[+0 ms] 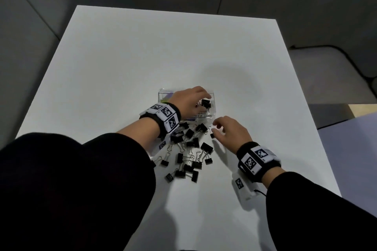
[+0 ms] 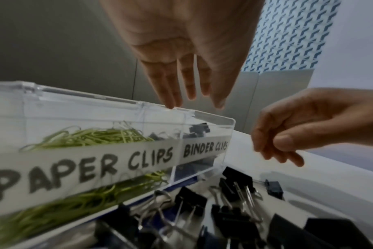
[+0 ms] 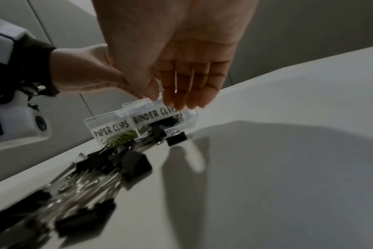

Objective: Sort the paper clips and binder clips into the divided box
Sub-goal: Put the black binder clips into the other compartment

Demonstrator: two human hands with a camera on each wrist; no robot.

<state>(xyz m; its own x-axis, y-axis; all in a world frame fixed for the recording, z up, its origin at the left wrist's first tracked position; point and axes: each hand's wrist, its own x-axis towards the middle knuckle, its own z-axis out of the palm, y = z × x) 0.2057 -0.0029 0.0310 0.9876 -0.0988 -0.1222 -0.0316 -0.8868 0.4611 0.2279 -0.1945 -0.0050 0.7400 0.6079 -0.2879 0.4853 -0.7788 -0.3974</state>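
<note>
On the white table [image 1: 122, 57], left to right: a clear divided box [image 2: 211, 118], green paper clips [image 2: 91, 136] in its left compartment, black binder clips [image 1: 205, 103] in its right; left hand [image 1: 188, 101] above that right compartment, fingers straight, holding nothing; loose binder clips [image 1: 188, 155] heaped just near of the box; right hand [image 1: 230, 132] beside the heap, fingers loosely curled, holding nothing.

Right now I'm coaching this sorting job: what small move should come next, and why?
Probably lower the right hand onto the lone binder clip beside the divided box and pinch it. That hand holds nothing, the left hand is over the binder section, and many clips remain on the table.
</note>
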